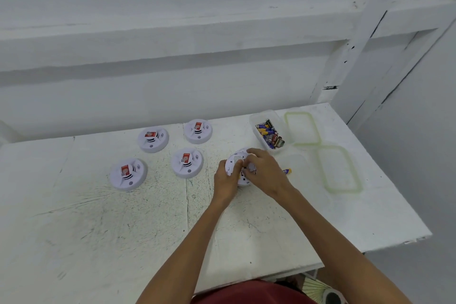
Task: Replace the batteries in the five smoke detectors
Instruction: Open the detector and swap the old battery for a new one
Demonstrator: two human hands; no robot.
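Note:
Several white round smoke detectors with red labels lie face up on the white table (98, 217): one at the front left (128, 174), one at the back left (153, 139), one in the middle (187, 162), one at the back (198, 131). Another detector (236, 159) is held tilted, its back side up. My left hand (225, 181) grips its left edge. My right hand (265, 173) covers its right side, fingers pressed on the back. A loose blue and yellow battery (287, 171) lies just right of my right hand.
A clear plastic box (256, 118) holding several batteries stands at the back right. A second clear box (299, 165) sits in front of it. Two green-rimmed lids (302, 128) (339, 168) lie flat farther right. The table's right edge is close behind them.

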